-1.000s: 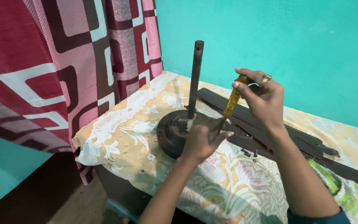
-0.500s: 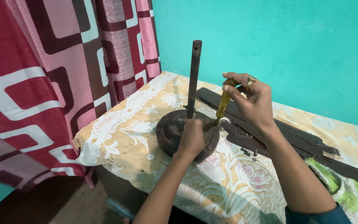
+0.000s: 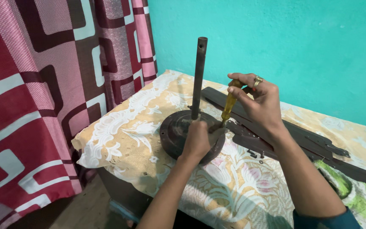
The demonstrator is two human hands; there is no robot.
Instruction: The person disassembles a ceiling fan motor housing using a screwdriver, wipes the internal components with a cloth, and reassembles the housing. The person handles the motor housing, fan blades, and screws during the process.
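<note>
Both hands have shifted slightly closer to the motor housing point(image 3: 178, 133) – left hand point(image 3: 198, 140) clamps its rim at 6 o'clock, right hand's point(image 3: 259, 101) fingers grip a yellow-handled screwdriver point(image 3: 227, 106) at 3 o'clock. Shaft point(image 3: 199, 76) upright on the tabletop point(image 3: 123, 144); blades point(image 3: 301, 135) lie detached – work looks midway.

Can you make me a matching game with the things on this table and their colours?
Things:
1. screwdriver handle
2. round motor housing
3. curtain
4. wall

Colours:
A. turquoise
B. dark brown
C. amber yellow
D. red and pink with white shapes

Pairs: 1-C, 2-B, 3-D, 4-A
</note>
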